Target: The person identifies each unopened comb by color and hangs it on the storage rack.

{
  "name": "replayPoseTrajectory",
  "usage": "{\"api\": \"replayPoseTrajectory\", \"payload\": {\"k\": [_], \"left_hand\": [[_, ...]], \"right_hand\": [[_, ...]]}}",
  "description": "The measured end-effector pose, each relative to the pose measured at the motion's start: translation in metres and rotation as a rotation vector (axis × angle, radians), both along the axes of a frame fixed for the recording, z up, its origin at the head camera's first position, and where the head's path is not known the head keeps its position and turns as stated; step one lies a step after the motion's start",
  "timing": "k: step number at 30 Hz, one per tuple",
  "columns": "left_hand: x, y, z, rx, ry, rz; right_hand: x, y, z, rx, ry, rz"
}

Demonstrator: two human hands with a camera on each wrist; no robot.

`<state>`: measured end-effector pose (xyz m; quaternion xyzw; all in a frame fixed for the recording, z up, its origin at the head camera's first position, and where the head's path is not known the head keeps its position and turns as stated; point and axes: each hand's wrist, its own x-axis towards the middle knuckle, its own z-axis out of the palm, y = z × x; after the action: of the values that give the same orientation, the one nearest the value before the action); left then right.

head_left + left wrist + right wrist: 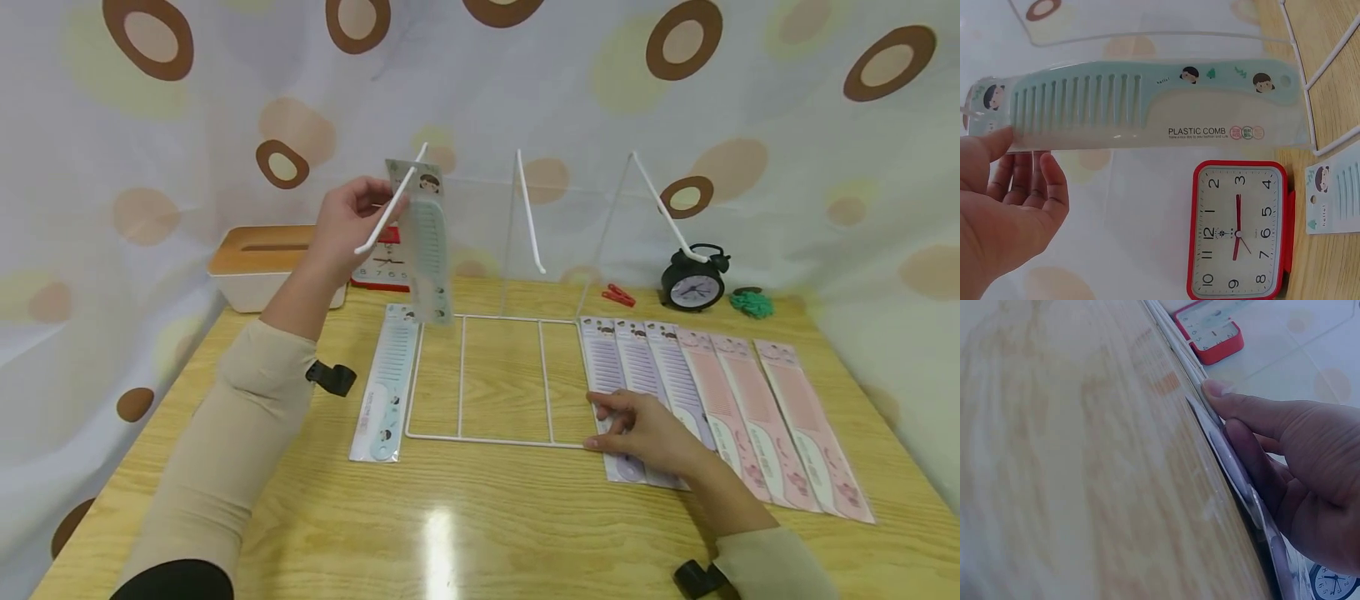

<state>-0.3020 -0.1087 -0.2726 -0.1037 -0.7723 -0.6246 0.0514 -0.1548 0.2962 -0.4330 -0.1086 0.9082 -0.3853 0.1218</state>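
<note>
Comb [429, 250], packaged, hangs up at the left hook [390, 204] of the wire rack [480, 437]; our left hand [348, 221] pinches its top to line the hole up. Right hand [648, 429] lies flat, fingers straight, on the purple combs [637, 362], pinning them to the table [480, 533].

backdrop: white curtain [525, 92] with brown ovals | table [480, 533]: glossy light wood, glare

The light wooden counter [480, 533] carries a white wire rack [495, 379] in the middle. Left of it lies one pale blue packaged comb [386, 392]; right lie three lilac packaged combs [637, 367] and three pink packaged combs [757, 408]. Far right stands a black round alarm clock [693, 283].
</note>
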Motion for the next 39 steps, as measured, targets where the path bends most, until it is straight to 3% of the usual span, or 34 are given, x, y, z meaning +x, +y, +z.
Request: {"api": "replayPoseTrajectory", "payload": {"k": [6,13,19,26,32,39], "left_hand": [[-0.01,0.0,-0.003,0.05,-0.043,-0.004],[-0.013,0.001,-0.007,0.069,-0.076,-0.01],[-0.011,-0.005,-0.021,-0.037,-0.096,-0.047],[0.004,-0.028,-0.062,-0.172,-0.173,-0.172],[0.007,-0.048,-0.101,-0.147,-0.267,-0.2],[0.001,-0.055,-0.134,-0.15,-0.432,-0.274]], "right_hand": [[0.0,-0.003,0.0,-0.001,-0.016,-0.001],[0.002,-0.002,0.001,0.003,-0.018,0.0],[0.003,0.0,0.003,0.007,0.001,-0.003],[0.003,0.0,0.001,0.009,0.002,-0.001],[0.003,0.0,0.002,0.009,0.005,0.003],[0.003,-0.001,0.003,-0.012,-0.02,0.0]]}}
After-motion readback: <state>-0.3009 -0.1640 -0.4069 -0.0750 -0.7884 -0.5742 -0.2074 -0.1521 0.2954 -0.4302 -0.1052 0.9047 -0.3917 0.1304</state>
